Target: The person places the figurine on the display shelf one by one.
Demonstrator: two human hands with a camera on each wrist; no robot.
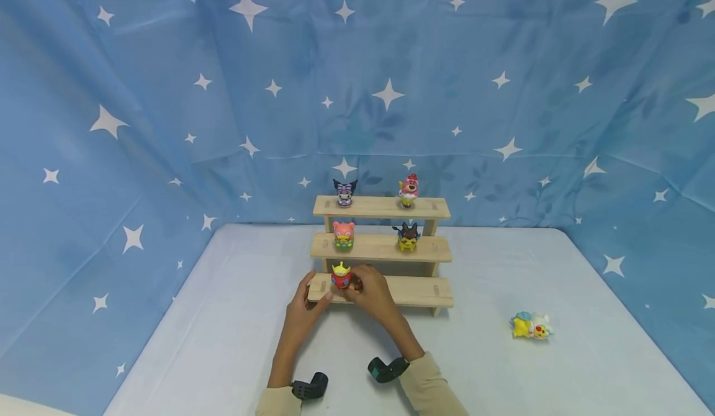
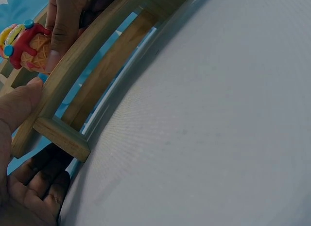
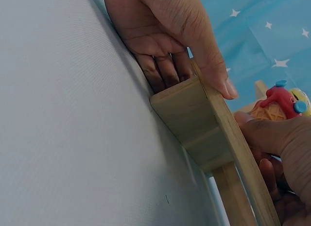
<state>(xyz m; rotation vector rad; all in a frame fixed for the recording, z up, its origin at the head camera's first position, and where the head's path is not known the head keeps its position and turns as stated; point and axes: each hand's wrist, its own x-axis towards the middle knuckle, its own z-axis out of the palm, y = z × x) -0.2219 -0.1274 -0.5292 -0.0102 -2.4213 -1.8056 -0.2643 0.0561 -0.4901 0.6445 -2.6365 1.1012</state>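
A three-tier wooden display shelf (image 1: 385, 247) stands at the middle of the table. My left hand (image 1: 301, 318) holds the left end of its bottom tier, thumb on the board and fingers round the end, as the left wrist view shows. On that tier, near the left end, is a small red and yellow figurine (image 1: 341, 277) with blue knobs and a waffle-cone base (image 3: 269, 112). My right hand (image 1: 373, 295) pinches this figurine low down from its right side. Part of the right hand's fingers is hidden behind the shelf board in the left wrist view.
On the top tier are a purple and black figurine (image 1: 345, 194) and a pink bear figurine (image 1: 408, 191). The middle tier holds a pink figurine (image 1: 343, 236) and a black and yellow one (image 1: 408, 237). A yellow, white and blue figurine (image 1: 532, 326) lies on the white table (image 1: 491, 379) at right.
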